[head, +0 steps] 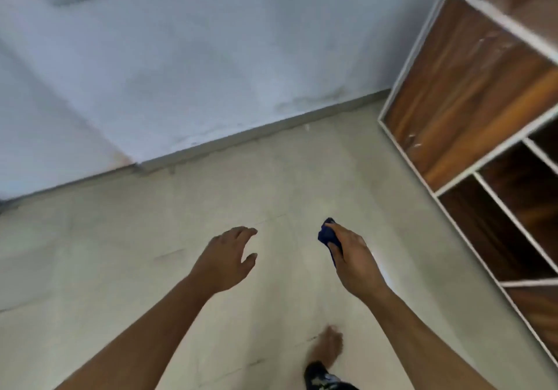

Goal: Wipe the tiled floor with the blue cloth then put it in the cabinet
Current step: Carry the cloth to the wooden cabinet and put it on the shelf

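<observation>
While standing upright over the floor (pixel 126 268), one bare foot (pixel 327 344) forward at the bottom of the view. Above it, both arms out at mid-height, well clear of the tiles. Left hand (pixel 225 258) empty, fingers spread and loosely bent, holding nothing. Right hand (pixel 351 258) gripping the blue cloth (pixel 326 234), bunched into a small wad, only a corner showing past the fingers. No contact between cloth and floor.

Further off, to the right, a wooden cabinet (pixel 465 93) with white edging and open compartments, near the right hand but apart from it. Beyond, a pale wall (pixel 181 57) meeting the floor along a skirting strip (pixel 271 131).

Hard to judge from the pose alone whether wiping is finished or not yet begun; picture blurred, floor showing a few dark scuffs. With the cloth wadded and the cabinet close, probably carrying toward storage. Next move, if so: turning right, reaching into an open compartment, letting go of the cloth. If wiping remains: crouching and pressing the cloth flat to the tiles.
</observation>
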